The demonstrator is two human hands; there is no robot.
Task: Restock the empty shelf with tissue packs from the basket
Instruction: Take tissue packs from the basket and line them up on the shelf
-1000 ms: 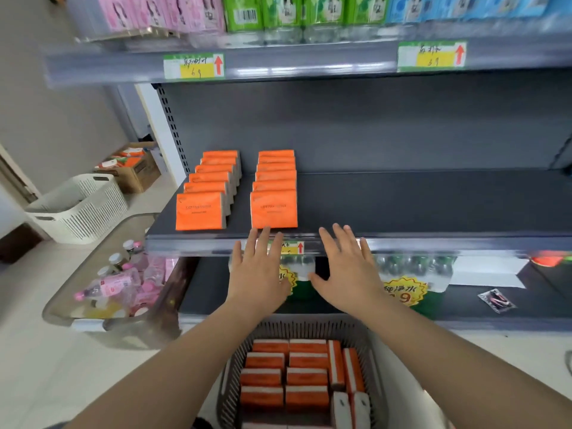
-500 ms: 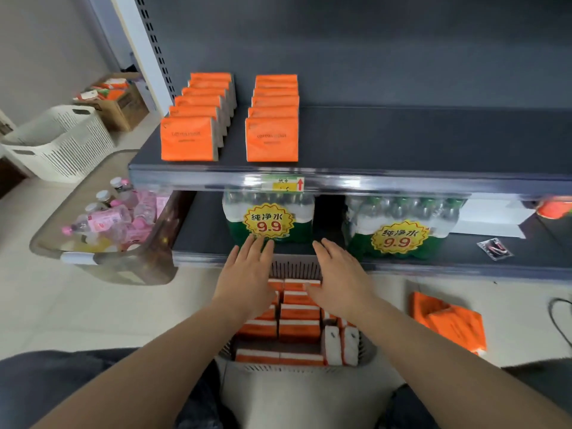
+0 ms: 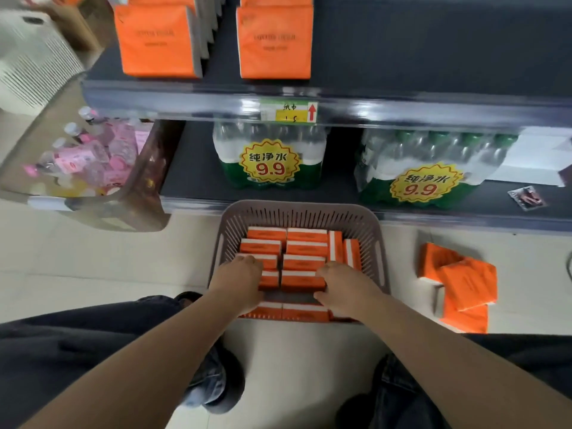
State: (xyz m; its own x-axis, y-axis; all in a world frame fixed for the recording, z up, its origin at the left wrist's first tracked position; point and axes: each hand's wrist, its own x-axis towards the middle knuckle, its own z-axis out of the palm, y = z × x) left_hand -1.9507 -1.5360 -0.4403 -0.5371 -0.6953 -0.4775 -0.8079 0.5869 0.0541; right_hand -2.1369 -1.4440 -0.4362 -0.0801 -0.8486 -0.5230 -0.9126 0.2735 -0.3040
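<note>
Now. Dark shelf (image 3: 433,51), above and beyond the basket (image 3: 297,209): two rows of orange shelved packs (image 3: 156,41) stand upright, up and left of the basket. Clear bin (image 3: 145,181) of pink bottles, left of the basket. Two water multipacks (image 3: 269,162) on the lower shelf, just behind the basket. Basket on the floor, holding tissue packs (image 3: 305,247) on edge in rows. Loose packs (image 3: 464,283) piled on the floor, right of the basket. Left grip (image 3: 240,281) and right grip (image 3: 342,289) are inside the basket, fingers bent down onto the packs. Fingertips hidden; cannot tell whether either grasps one.
</note>
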